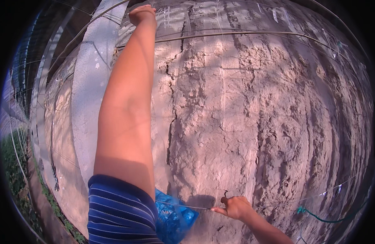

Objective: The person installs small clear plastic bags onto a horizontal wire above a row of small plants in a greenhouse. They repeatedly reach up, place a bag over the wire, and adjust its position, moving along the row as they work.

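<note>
My left arm, in a blue striped sleeve, stretches up across the view. At the top, my left hand (142, 14) is bent near thin strings against the wall; its fingers are partly hidden, so I cannot tell whether it grips anything. Low on the right, my right hand (234, 207) pinches a thin pale string (202, 208) between thumb and fingers. The string runs sideways in front of a cracked, rough earthen wall (212, 122). Beside my left sleeve is a crumpled blue plastic bag (175, 221), partly covered by the arm, with the string crossing it.
A pale concrete post (91, 70) stands left of my arm. A thin pole or cable (224, 34) crosses the upper wall. A knotted green cord (325, 220) hangs at lower right. Plastic strips (275, 15) dangle above. Green plants (13, 164) grow at far left.
</note>
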